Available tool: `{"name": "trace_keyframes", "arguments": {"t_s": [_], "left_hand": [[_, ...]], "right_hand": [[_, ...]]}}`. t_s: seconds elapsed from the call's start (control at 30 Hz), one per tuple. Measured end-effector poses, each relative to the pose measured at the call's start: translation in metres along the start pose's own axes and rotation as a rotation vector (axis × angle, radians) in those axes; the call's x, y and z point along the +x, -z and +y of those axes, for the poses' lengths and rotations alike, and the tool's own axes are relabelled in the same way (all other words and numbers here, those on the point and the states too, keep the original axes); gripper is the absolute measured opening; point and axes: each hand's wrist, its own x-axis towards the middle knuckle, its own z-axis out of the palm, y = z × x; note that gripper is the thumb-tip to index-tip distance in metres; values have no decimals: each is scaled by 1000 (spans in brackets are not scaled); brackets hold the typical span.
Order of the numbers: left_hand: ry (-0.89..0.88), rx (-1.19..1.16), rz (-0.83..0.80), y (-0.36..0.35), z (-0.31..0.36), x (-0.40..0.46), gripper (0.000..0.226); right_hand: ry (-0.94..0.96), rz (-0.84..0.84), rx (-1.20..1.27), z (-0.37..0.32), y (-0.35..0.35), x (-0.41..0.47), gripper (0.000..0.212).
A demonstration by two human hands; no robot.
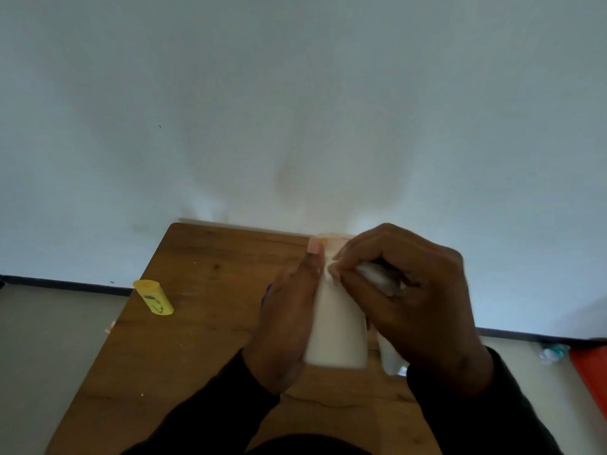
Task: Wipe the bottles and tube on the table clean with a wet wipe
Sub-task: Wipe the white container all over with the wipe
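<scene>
White bottle (335,326) gripped in left hand (285,323), right hand (410,290) pinching wipe (374,274)

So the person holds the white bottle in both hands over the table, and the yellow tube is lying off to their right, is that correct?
Not quite: the yellow tube lies to their left, near the table's left edge, as the head view shows. The rest stands: the left hand holds the white bottle, and the right hand grips a white wipe at its top.
</scene>
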Motion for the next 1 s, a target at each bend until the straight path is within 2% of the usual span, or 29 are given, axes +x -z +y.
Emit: {"name": "trace_keyframes", "arguments": {"t_s": [0.13,0.3,0.47,0.63,0.77,0.93,1.0], "left_hand": [[42,-80,-40,-2,1,-3,49],[6,-34,2,-4,1,-3,49],[40,-82,-12,-5,4,-4,48],[3,-118,9,-5,6,-3,49],[35,-173,-70,-6,9,-3,55],[32,-189,-46,-1,8,3,54],[47,-226,-54,0,7,4,54]], "right_hand": [[-37,121,-76,7,-1,3,15],[25,-10,-8,0,1,-4,13],[-42,184,-99,7,-2,1,16],[16,61,-20,0,2,-3,13],[-51,231,-49,9,-2,2,14],[-30,81,126,-2,0,-5,12],[-57,139,91,-2,-7,-3,12]]}}
